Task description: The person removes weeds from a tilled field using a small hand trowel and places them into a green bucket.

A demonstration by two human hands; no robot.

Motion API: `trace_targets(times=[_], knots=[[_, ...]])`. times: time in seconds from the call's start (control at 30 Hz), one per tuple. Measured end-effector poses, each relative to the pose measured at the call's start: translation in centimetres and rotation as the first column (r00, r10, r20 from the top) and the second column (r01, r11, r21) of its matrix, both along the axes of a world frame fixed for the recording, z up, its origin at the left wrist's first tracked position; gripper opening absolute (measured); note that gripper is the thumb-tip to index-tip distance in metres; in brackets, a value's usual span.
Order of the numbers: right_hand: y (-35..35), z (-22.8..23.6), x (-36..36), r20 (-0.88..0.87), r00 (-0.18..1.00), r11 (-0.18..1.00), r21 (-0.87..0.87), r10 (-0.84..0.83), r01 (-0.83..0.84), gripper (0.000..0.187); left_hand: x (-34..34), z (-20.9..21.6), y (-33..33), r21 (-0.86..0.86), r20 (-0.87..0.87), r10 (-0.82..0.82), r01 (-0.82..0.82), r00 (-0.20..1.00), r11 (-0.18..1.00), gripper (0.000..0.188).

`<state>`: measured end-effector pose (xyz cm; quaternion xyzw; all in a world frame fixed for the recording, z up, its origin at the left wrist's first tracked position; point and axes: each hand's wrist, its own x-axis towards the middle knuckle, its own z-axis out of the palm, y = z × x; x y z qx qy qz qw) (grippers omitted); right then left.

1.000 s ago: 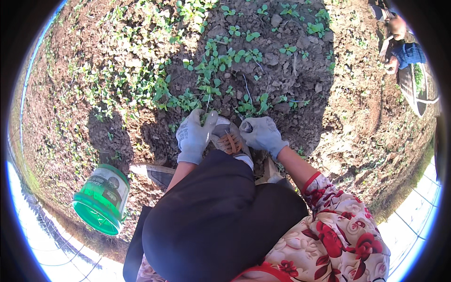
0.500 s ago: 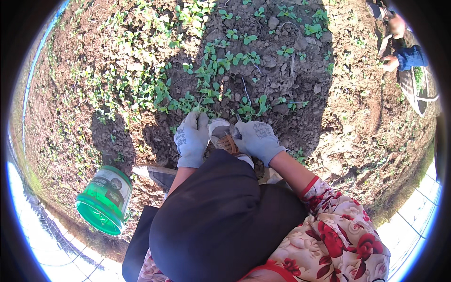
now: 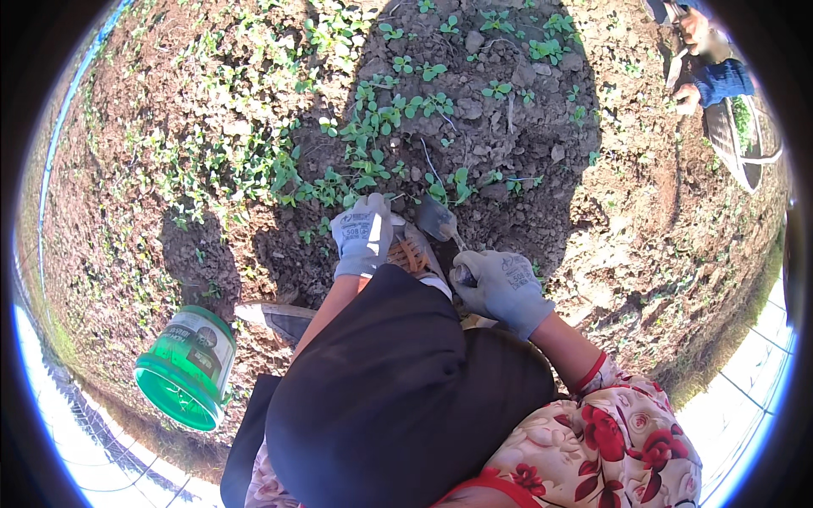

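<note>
My right hand [image 3: 506,290], in a grey glove, is wrapped round the handle of a small trowel [image 3: 437,219]. Its metal blade points away from me and rests on the soil beside the seedlings. My left hand [image 3: 364,235], gloved too, is low at the near edge of the green seedlings [image 3: 332,188], its fingers bent together and pointing down. Whatever lies between those fingertips is hidden. Between the hands, a shoe [image 3: 410,251] with brown straps or laces stands on the ground, partly covered by the dark cloth over my knees.
A green bucket [image 3: 188,366] lies tilted at the left, its mouth toward me. More seedlings [image 3: 229,165] grow at the upper left. At the far right, another person's hands [image 3: 689,98] work near a basket [image 3: 735,140] with greenery. A blue line [image 3: 63,114] runs along the left edge.
My right hand has drawn back toward me and to the right, bringing the trowel blade into view. My left hand has shifted slightly right, its fingers now turned down.
</note>
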<state>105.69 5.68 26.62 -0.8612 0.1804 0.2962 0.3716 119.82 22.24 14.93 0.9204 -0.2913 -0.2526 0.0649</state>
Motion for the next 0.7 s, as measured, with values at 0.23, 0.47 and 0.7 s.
trace_targets(times=[0.23,0.47,0.7], knots=[[-0.3,1.6,-1.2,0.048,0.997,0.994,-0.087,-0.069,0.073,0.019,-0.2,0.5,3.2,-0.355,-0.203,0.314,-0.369,0.927,0.859,0.019],[-1.1,3.0,-2.7,0.161,0.971,0.974,-0.115,-0.178,0.197,0.018,0.6,2.0,1.1,-0.691,-0.089,0.159,-0.176,0.983,0.701,0.014],[-1.4,3.7,-3.8,0.118,0.96,0.949,-0.161,-0.256,0.273,0.02,1.7,1.0,-7.8,-0.09,-0.12,-0.361,0.352,0.925,0.932,0.024]])
